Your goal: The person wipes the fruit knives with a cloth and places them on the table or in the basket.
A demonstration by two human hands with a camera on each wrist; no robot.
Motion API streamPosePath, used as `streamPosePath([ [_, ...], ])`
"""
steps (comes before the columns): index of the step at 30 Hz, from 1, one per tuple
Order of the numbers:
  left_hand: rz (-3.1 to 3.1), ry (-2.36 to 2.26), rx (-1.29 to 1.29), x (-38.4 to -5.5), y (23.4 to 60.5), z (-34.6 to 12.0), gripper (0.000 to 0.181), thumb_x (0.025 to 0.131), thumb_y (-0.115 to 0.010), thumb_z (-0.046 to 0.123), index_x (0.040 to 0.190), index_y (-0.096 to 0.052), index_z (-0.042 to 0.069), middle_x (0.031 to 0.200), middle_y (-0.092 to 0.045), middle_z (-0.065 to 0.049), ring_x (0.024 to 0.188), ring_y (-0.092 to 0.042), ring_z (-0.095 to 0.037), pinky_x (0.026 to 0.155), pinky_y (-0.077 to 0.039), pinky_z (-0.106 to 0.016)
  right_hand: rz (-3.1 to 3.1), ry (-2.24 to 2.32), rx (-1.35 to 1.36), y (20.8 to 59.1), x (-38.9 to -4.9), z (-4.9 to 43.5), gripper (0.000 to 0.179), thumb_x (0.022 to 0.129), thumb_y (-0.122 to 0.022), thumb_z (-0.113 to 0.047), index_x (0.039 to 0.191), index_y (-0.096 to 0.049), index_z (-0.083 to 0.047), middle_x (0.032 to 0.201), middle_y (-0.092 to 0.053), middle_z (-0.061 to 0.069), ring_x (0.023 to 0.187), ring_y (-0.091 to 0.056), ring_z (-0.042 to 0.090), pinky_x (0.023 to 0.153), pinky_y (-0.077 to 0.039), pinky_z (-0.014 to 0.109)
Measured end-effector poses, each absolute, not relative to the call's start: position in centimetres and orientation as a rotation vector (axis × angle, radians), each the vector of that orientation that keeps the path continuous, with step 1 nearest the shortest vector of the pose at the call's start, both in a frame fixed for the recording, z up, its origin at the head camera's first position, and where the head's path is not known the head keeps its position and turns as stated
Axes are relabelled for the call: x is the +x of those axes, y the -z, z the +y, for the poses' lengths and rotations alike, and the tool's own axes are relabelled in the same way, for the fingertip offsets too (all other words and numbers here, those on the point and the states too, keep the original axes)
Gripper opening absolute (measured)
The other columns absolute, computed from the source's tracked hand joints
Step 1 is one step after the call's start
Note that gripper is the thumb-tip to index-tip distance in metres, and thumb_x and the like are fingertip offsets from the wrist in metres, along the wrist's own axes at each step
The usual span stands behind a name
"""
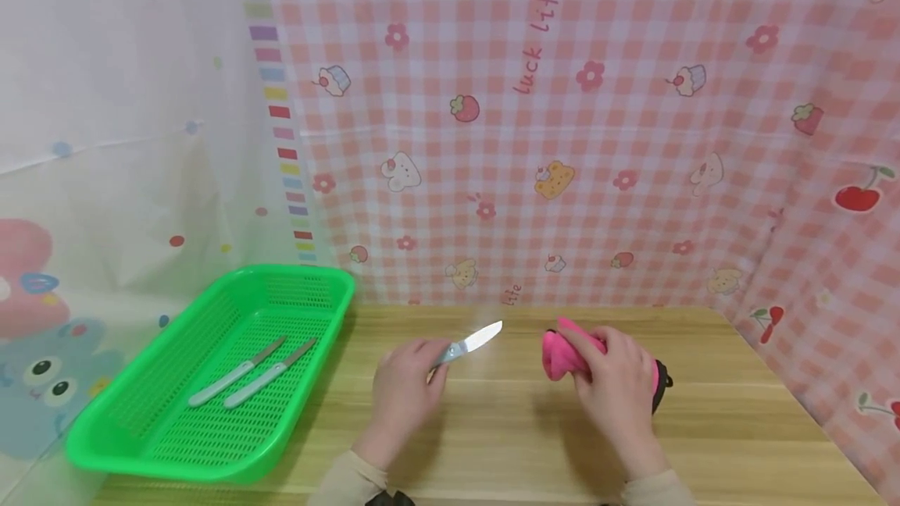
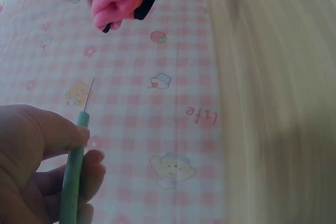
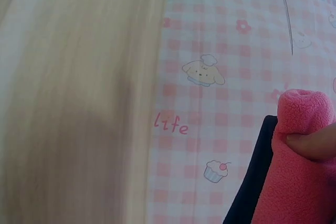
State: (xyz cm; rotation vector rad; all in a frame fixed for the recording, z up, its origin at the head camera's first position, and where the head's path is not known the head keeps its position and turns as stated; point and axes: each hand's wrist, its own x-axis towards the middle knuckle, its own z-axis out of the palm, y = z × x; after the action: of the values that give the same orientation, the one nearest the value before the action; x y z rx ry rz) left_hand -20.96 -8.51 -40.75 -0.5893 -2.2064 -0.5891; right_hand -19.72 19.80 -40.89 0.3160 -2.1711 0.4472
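My left hand (image 1: 408, 385) grips a small knife (image 1: 483, 336) by its pale green handle, raised over the table with the blade pointing up and to the right. In the left wrist view the knife handle (image 2: 73, 177) lies between thumb and fingers, its thin blade seen edge-on. A bunched pink cloth (image 1: 561, 356) with black edging is held in my right hand (image 1: 619, 377). The right wrist view shows a thumb (image 3: 315, 144) pressing into the folded fuzzy cloth (image 3: 302, 182). Blade and cloth are apart, facing each other.
On the left of the wooden table (image 1: 506, 443) stands a green plastic basket (image 1: 84, 443). Two knives with pale handles (image 1: 221, 383) lie side by side inside it. A pink checked curtain (image 1: 527, 240) hangs behind the table, with a white printed sheet (image 1: 141, 178) at the left.
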Motion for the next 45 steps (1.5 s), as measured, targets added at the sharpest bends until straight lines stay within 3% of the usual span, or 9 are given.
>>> streamPosePath([
  [12, -2.400, 0.532, -0.529, -21.0, 37.6, -13.5, 0.027, 0.082, -0.079, 0.005, 0.108, -0.072, 0.006, 0.091, -0.068, -0.009, 0.075, -0.065, -0.022, 0.060, -0.054, -0.037, -2.172, -0.431, 0.349, 41.3, -19.4, 21.3, 0.059, 0.059, -0.081, 0.005, 0.111, -0.074, -0.022, 0.098, -0.061, 0.016, 0.090, -0.055, 0.041, 0.077, -0.040, 0.059],
  [25, -2.465, 0.552, -0.406, -22.0, 31.2, -20.4, 0.027, 0.087, -0.071, 0.005, 0.114, -0.069, 0.001, 0.099, -0.069, -0.017, 0.085, -0.064, -0.032, 0.070, -0.053, -0.049, -2.162, -0.422, 0.385, 41.0, -18.9, 22.6, 0.064, 0.057, -0.079, 0.008, 0.113, -0.074, -0.023, 0.098, -0.062, 0.015, 0.087, -0.056, 0.040, 0.076, -0.040, 0.059],
  [29, -2.569, 0.610, -0.293, -22.5, 29.8, -22.8, 0.027, 0.092, -0.066, 0.010, 0.118, -0.068, 0.003, 0.094, -0.069, -0.014, 0.077, -0.061, -0.029, 0.062, -0.049, -0.045, -2.160, -0.419, 0.390, 40.9, -18.8, 22.9, 0.063, 0.057, -0.081, 0.007, 0.112, -0.074, -0.022, 0.098, -0.061, 0.014, 0.088, -0.055, 0.040, 0.076, -0.040, 0.059],
  [34, -2.704, 0.659, -0.190, -23.9, 29.8, -26.0, 0.030, 0.096, -0.059, 0.014, 0.123, -0.063, 0.000, 0.101, -0.067, -0.020, 0.079, -0.060, -0.029, 0.065, -0.049, -0.045, -2.170, -0.418, 0.391, 41.1, -18.7, 23.3, 0.062, 0.057, -0.080, 0.006, 0.112, -0.074, -0.022, 0.099, -0.061, 0.013, 0.090, -0.055, 0.040, 0.076, -0.039, 0.059],
  [45, -2.827, 0.687, -0.101, -26.8, 33.4, -32.2, 0.033, 0.098, -0.055, 0.013, 0.118, -0.058, -0.012, 0.106, -0.062, -0.031, 0.082, -0.060, -0.035, 0.067, -0.050, -0.049, -2.193, -0.422, 0.381, 41.4, -18.7, 23.8, 0.065, 0.056, -0.084, 0.007, 0.113, -0.075, -0.022, 0.097, -0.060, 0.012, 0.089, -0.056, 0.039, 0.076, -0.039, 0.058],
])
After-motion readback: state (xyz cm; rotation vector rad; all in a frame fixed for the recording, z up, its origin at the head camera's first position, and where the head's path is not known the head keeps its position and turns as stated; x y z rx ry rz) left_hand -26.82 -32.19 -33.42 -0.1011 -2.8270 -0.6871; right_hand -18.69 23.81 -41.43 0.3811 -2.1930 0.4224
